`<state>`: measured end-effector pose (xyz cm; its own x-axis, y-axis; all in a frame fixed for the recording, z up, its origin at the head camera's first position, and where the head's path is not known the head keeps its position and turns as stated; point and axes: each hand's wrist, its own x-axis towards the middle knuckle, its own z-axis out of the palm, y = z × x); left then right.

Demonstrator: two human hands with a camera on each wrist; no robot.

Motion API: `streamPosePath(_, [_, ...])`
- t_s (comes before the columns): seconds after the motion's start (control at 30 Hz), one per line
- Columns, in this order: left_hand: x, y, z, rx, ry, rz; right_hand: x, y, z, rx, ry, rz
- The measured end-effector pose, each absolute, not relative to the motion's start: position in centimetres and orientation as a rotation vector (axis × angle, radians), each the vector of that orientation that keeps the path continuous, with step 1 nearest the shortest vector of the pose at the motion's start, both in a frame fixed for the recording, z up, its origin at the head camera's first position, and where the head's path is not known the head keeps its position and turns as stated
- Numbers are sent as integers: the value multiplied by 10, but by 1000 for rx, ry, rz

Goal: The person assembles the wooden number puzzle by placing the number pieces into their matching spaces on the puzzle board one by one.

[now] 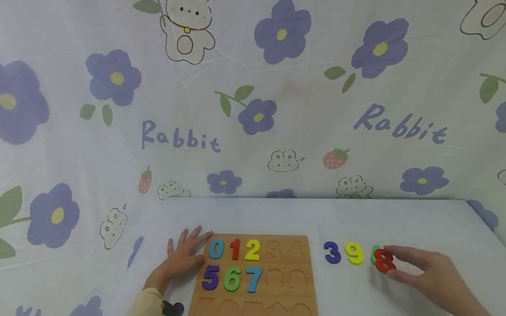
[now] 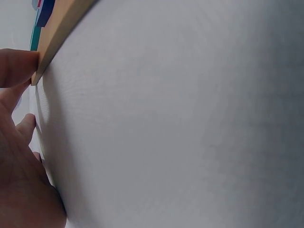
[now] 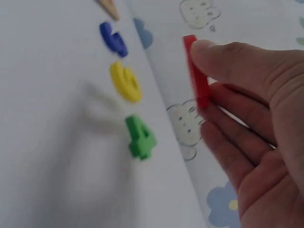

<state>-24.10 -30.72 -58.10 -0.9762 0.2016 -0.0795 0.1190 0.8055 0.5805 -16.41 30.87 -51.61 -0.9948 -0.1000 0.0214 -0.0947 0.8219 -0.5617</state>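
Note:
The red 8 is pinched between thumb and fingers of my right hand, held above the table and partly covering the green 4. In the right wrist view the red piece is seen edge-on, off the surface, with the green 4 lying apart from it. My left hand has its fingers spread and touches the left edge of the wooden number board. In the left wrist view the hand rests by the board's edge.
A purple 3 and a yellow 9 lie on the white table right of the board. The board holds 0, 1, 2, 5, 6 and 7; its other recesses are bare. A patterned cloth hangs behind.

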Motion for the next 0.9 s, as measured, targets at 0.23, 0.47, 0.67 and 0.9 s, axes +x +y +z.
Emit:
streamPosePath(0.23, [-241, -306, -581, 259, 2848, 904, -151, 279, -504, -157, 2921, -905])
streamPosePath(0.47, [-243, -304, -582, 263, 2854, 887, -142, 246, -496, -153, 2896, -938])
streamPosePath(0.67, [-244, -306, -583, 270, 2865, 890, -141, 219, -495, -235, 2929, -1024])
streamPosePath(0.9, [-241, -308, -582, 282, 2860, 923, -146, 190, -490, -380, 2960, -1079])
